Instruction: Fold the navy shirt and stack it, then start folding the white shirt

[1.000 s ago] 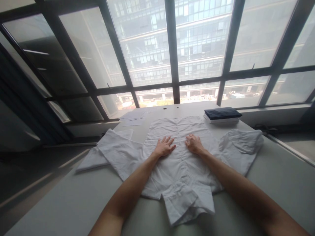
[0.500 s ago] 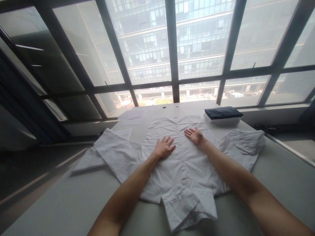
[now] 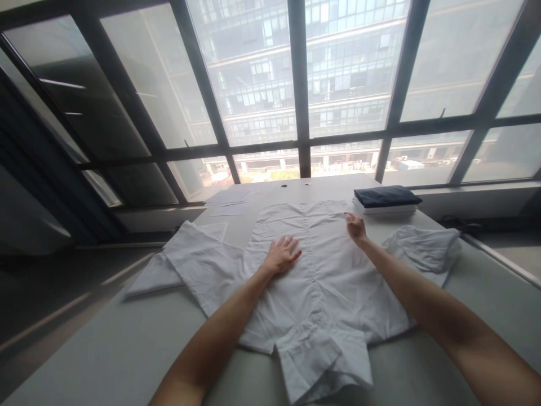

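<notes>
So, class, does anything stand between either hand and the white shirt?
Nothing visible does: the left hand lies spread on the white shirt, and the right hand is at its right edge. The folded dark cloth sits farther right.

Tall, dark-framed windows (image 3: 301,84) let in bright daylight, a many-storey building (image 3: 257,73) beyond. A pale table (image 3: 127,332) stands before them; at left, a dark curtain (image 3: 51,169) hangs near the shadowed floor (image 3: 46,287).

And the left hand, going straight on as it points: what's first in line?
The left hand appears flat on the white shirt, so probably the shirt's center strip, then the table past its far edge. Heading and depth are approximate.
</notes>
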The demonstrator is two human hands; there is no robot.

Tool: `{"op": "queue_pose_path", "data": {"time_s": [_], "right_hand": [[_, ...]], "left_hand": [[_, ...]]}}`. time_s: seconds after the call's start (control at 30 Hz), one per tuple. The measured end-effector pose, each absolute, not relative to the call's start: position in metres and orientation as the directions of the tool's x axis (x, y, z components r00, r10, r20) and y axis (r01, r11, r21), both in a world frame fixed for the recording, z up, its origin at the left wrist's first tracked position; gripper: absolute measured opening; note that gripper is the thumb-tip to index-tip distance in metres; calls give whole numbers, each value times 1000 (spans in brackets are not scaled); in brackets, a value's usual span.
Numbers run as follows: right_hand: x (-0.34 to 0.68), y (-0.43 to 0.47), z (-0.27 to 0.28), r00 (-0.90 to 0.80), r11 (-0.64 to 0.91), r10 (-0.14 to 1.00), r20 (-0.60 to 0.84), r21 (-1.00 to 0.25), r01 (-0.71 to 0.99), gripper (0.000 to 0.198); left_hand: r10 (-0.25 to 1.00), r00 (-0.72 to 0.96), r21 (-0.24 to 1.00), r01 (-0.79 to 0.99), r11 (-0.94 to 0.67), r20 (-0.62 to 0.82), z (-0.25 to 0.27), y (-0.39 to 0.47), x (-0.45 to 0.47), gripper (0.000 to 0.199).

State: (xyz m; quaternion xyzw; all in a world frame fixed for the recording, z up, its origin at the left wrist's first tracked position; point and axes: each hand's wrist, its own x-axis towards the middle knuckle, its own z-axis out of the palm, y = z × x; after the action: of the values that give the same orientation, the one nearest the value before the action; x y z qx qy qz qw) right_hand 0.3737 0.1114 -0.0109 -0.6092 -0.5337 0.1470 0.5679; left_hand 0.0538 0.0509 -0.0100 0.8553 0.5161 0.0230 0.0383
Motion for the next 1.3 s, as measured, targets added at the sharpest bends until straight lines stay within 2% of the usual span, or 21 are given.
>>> {"op": "queue_pose_path", "data": {"time_s": [0.1, 0.13, 0.17, 0.27, 0.33, 0.43, 0.6, 0.8, 0.93, 1.03, 1.17, 1.3], "right_hand": [[333, 77, -20, 239, 198, 898, 369, -825, 529, 30], [320, 60, -23, 166, 217, 918, 361, -806, 551, 32], [308, 42, -26, 24, 279, 932, 362, -755, 593, 37], [289, -8, -34, -409, 511, 853, 325, -681, 524, 44], [295, -28, -36, -511, 558, 813, 280, -628, 543, 48], [329, -33, -39, -459, 497, 863, 209, -517, 697, 56], [405, -22, -47, -237, 272, 961, 143, -321, 907, 66], [424, -21, -49, -175, 223, 967, 184, -282, 933, 66], [415, -27, -38, -232, 302, 939, 255, -280, 911, 64], [411, -32, -35, -316, 372, 921, 229, -269, 888, 66], [409, -35, -40, -329, 346, 938, 109, -268, 899, 65], [410, -34, -42, -333, 352, 936, 116, -256, 900, 66]], "left_hand": [[887, 462, 76, 884, -461, 7, -11, 52, 53, 63], [887, 462, 73, 884, -462, 9, -12, 52, 53, 64], [886, 463, 71, 884, -463, 14, -12, 52, 53, 64], [883, 469, 70, 880, -470, 25, -13, 52, 53, 64], [881, 473, 66, 878, -474, 25, -12, 52, 53, 63], [886, 464, 65, 883, -464, 18, -10, 52, 54, 63], [893, 450, 76, 891, -448, -11, -7, 53, 56, 63], [888, 460, 72, 885, -460, 8, -9, 54, 56, 61], [891, 455, 70, 889, -453, -4, -10, 63, 48, 58], [953, 303, 67, 951, -303, -1, -10, 75, 28, 60], [998, 23, 118, 993, -30, 65, -9, 86, -4, 59], [986, -12, 154, 988, -14, 169, -3, 85, -10, 52]]}}
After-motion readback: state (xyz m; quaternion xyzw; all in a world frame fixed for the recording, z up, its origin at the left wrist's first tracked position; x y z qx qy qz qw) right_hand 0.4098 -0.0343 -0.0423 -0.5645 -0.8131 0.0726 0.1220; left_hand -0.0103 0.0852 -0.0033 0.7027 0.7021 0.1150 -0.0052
